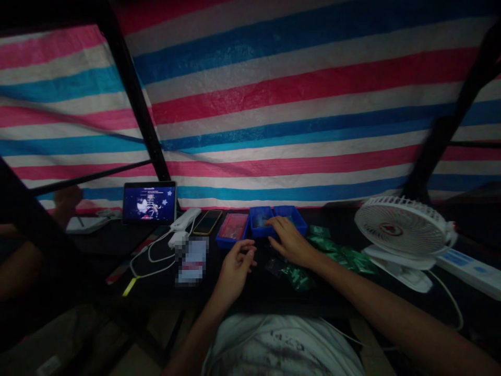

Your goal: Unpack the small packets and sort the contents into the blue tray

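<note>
My left hand (pixel 237 266) hovers in front of a blue bin (pixel 223 243) that holds pink-red packets (pixel 234 226). Its fingers are loosely curled and apart, and I make out nothing in them. My right hand (pixel 291 241) reaches over the middle blue bin (pixel 254 211), thumb and fingers apart, with the fingertips at its front edge. Bluish small contents lie in that bin, too dim to name. Beside it stands another blue bin (pixel 300 223), partly behind my hand. Below my right hand are small clear packets (pixel 274 266) and a green foil packet (pixel 298 278).
More green packets (pixel 348 258) lie to the right, before a white fan (pixel 399 230) and a long white box (pixel 469 271). Leftward are a phone (pixel 207 222), a white power strip (pixel 186 219) with cables, and a lit tablet (pixel 149 202). Another person's arm (pixel 23 266) shows at far left.
</note>
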A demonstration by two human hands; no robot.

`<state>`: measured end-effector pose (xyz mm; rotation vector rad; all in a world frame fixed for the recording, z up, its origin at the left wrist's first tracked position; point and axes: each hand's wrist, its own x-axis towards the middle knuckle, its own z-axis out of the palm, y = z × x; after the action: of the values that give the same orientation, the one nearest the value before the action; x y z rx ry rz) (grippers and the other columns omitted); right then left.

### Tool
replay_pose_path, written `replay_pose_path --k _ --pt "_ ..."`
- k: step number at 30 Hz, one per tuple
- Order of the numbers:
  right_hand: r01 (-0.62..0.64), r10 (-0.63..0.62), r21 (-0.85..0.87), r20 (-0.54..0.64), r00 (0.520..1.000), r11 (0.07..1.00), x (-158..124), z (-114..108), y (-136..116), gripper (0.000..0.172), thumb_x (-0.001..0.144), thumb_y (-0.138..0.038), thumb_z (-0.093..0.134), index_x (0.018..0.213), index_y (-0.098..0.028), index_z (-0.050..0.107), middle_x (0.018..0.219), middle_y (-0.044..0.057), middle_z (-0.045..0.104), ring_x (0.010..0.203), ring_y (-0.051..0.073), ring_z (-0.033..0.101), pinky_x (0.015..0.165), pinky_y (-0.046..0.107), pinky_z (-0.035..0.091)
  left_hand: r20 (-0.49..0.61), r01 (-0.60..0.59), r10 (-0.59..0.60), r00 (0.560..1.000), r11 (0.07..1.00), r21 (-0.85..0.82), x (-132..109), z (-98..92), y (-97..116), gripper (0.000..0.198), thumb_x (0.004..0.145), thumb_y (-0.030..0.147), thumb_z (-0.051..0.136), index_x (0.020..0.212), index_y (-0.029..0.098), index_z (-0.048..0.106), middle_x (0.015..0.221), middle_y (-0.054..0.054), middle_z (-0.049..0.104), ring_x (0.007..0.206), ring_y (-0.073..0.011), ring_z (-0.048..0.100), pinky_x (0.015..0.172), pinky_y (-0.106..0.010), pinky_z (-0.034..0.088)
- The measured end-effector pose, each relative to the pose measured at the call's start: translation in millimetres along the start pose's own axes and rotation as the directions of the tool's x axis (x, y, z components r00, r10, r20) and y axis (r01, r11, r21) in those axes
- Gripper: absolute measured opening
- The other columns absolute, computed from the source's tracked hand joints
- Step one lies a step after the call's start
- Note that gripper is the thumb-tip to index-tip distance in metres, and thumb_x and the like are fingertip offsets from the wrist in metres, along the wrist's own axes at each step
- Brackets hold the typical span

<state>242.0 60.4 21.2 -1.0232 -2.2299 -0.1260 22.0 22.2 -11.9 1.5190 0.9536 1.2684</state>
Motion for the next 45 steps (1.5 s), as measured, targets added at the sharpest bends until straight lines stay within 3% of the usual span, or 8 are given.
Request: replay_pose_path --k 4,7,17,22,26,33,40,45 --pt "0.079 -0.064 -0.090 0.157 0.986 0.993 -1.5 1.7 -2.1 0.010 0.098 -0.024 0.056 0.103 -0.019 0.064 0.098 0.010 0.063 0.094 0.026 0.056 0.086 0.041 0.047 -0.003 0.004 -0.004 1.000 1.000 0.001 -0.2 0.5 -0.1 0.036 0.092 0.044 0.062 0.119 0.021 0.063 0.112 -0.009 0.068 0.074 -0.0145 0.067 0.059 -0.023 0.048" --pt "0.096 -0.076 -0.072 0.245 0.966 0.993 -5.0 7.6 0.9 0.010 0.097 -0.026 0.059 0.102 -0.019 0.065 0.098 0.008 0.062 0.092 0.024 0.058 0.082 0.037 0.048 -0.006 0.009 -0.009 1.000 1.000 -0.003 0.1 0.8 -0.9 0.035 0.092 0.043 0.062 0.119 0.021 0.063 0.112 -0.009 0.068 0.074 -0.0142 0.067 0.059 -0.023 0.048" --pt "0.032 -0.058 0.106 0.249 0.967 0.994 -6.3 8.5 4.3 0.023 0.095 -0.010 0.055 0.112 -0.021 0.064 0.104 0.008 0.065 0.096 0.022 0.063 0.084 0.033 0.050 0.002 0.008 -0.008 1.000 1.000 0.002 0.5 0.3 0.1 0.036 0.092 0.043 0.062 0.119 0.020 0.063 0.112 -0.010 0.068 0.074 -0.0146 0.067 0.058 -0.023 0.048" --pt "-0.040 -0.001 0.300 0.134 0.991 0.953 -4.7 10.3 3.0 0.027 0.099 -0.015 0.050 0.123 -0.021 0.062 0.110 0.009 0.069 0.097 0.022 0.066 0.085 0.034 0.051 0.001 0.011 -0.011 1.000 1.000 0.001 1.0 -0.4 -0.1 0.035 0.092 0.043 0.062 0.119 0.020 0.063 0.112 -0.010 0.068 0.074 -0.0146 0.067 0.059 -0.023 0.048" --pt "-0.132 0.107 0.480 0.079 0.991 0.867 -2.2 12.8 -1.3 0.023 0.100 -0.027 0.054 0.117 -0.020 0.067 0.104 0.008 0.070 0.092 0.021 0.066 0.082 0.034 0.052 -0.001 0.017 -0.017 1.000 1.000 -0.006 1.4 0.2 -2.0 0.038 0.091 0.046 0.063 0.120 0.020 0.062 0.112 -0.009 0.067 0.073 -0.0142 0.067 0.058 -0.022 0.048" --pt "-0.261 0.149 0.798 0.214 0.965 0.544 10.4 14.7 -20.9 0.024 0.090 -0.041 0.069 0.095 -0.018 0.068 0.088 0.003 0.067 0.081 0.018 0.063 0.075 0.030 0.050 -0.028 0.030 -0.031 0.999 0.999 -0.010 1.5 2.7 -5.8 0.037 0.088 0.047 0.067 0.113 0.020 0.060 0.101 -0.005 0.064 0.071 -0.0134 0.066 0.057 -0.022 0.047" --pt "-0.331 0.099 0.860 0.319 0.943 0.389 25.0 12.6 -17.8 0.031 0.082 -0.043 0.078 0.090 -0.017 0.063 0.080 -0.001 0.063 0.066 0.013 0.058 0.063 0.027 0.049 -0.012 0.004 -0.004 1.000 1.000 0.007 1.7 1.5 -4.6 0.027 0.091 0.045 0.064 0.095 0.019 0.058 0.087 -0.001 0.061 0.068 -0.0120 0.063 0.055 -0.020 0.045" --pt "-0.367 0.020 0.842 0.391 0.920 0.394 24.2 16.9 -10.5 0.035 0.081 -0.048 0.078 0.089 -0.018 0.061 0.075 -0.003 0.059 0.065 0.013 0.056 0.061 0.026 0.047 0.012 -0.002 0.003 1.000 1.000 -0.008 0.6 2.2 -0.3 0.026 0.093 0.044 0.062 0.092 0.019 0.057 0.081 0.000 0.062 0.063 -0.0107 0.060 0.053 -0.019 0.042"
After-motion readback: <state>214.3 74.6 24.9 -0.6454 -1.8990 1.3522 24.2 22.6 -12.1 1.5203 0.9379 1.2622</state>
